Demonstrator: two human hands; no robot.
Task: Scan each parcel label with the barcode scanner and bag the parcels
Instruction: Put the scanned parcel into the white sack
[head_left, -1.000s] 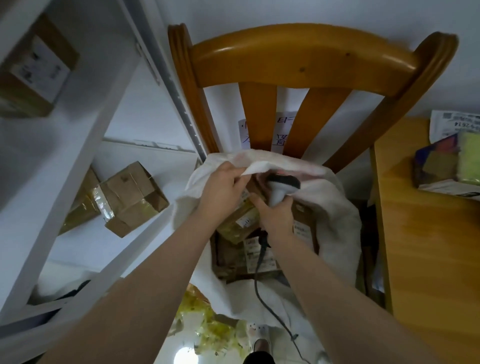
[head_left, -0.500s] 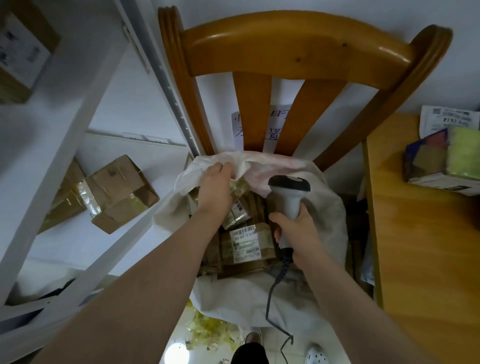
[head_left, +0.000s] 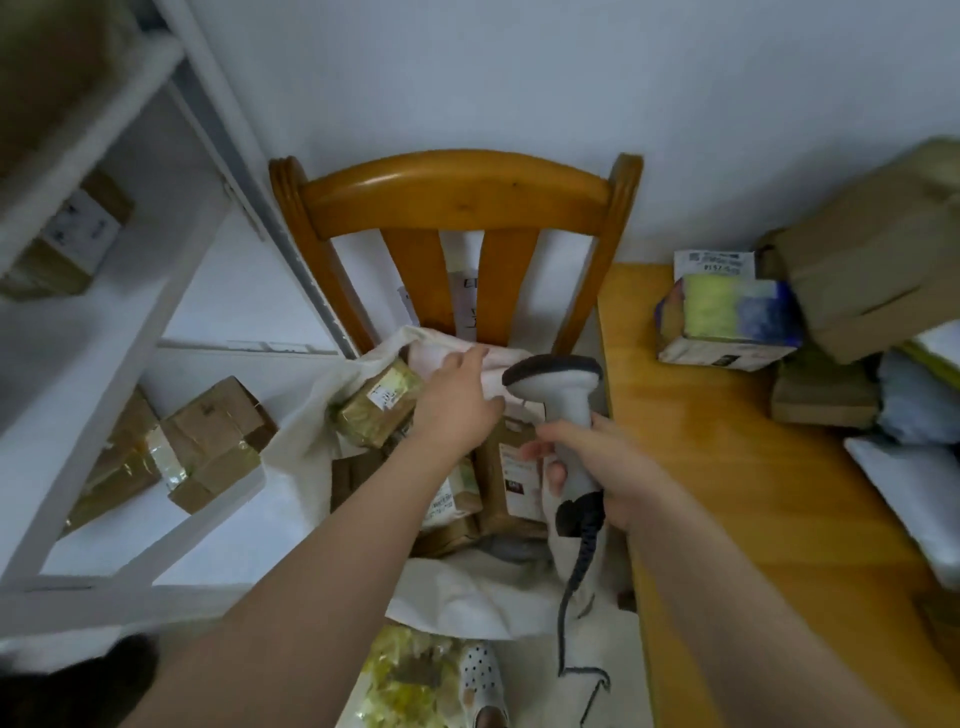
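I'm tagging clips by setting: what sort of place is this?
Probably a small parcel sorting or pick-up room: taped cardboard parcels on white shelving, boxes piled on the wooden table, and the right hand holding a barcode scanner over a bag.

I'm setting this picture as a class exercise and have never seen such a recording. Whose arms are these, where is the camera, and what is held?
There is no machine here. The camera sits on a person's head and looks down at their own two arms. The right hand holds a corded scanner. The left hand lies with fairly straight fingers on the far rim of a white bag. The bag sits on a wooden chair and holds labelled brown parcels. More lie on the table at right and the shelf at left.
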